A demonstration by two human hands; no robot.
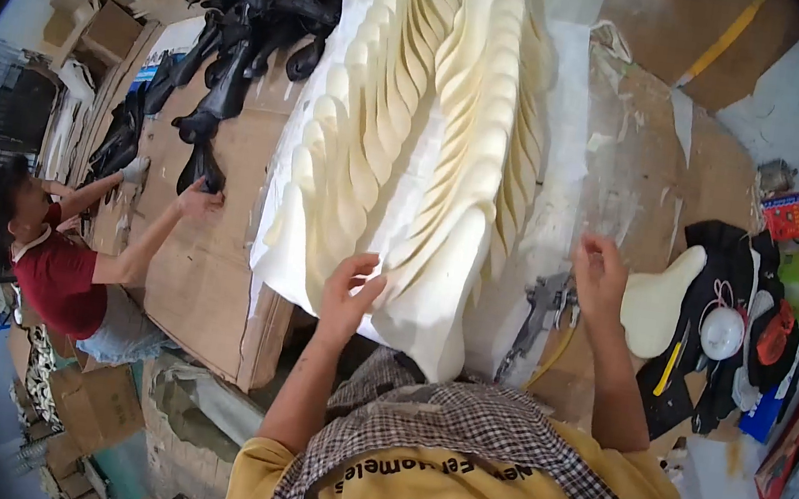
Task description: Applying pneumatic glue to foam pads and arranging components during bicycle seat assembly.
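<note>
Cardboard-topped and wide, the counter (202, 294) stretches across the scene, a white sheet (547, 218) laid over its middle. On that sheet, two long rows of cream pads, a left row (354, 133) and a right row (485, 140), run from far to near, each pad overlapping the next. Over on the left, a co-worker in a red shirt (57, 280) reaches out to a spread of black pieces (231, 76). Right side now: dark cloth (714, 240), with a lone cream pad (655, 303) beside it. And the hands! The left hand (353, 294) is at the near end of the rows, thumb and fingers loosely bent and apart; whether it touches a pad, I cannot tell. Well to the right, the right hand (601, 276) is raised, fingers loosely curled, gripping nothing visible. Just left of it lies a dark grey tool (540, 314); farther right, a white round cup (722, 332) and a slim yellow cutter (672, 366).
</note>
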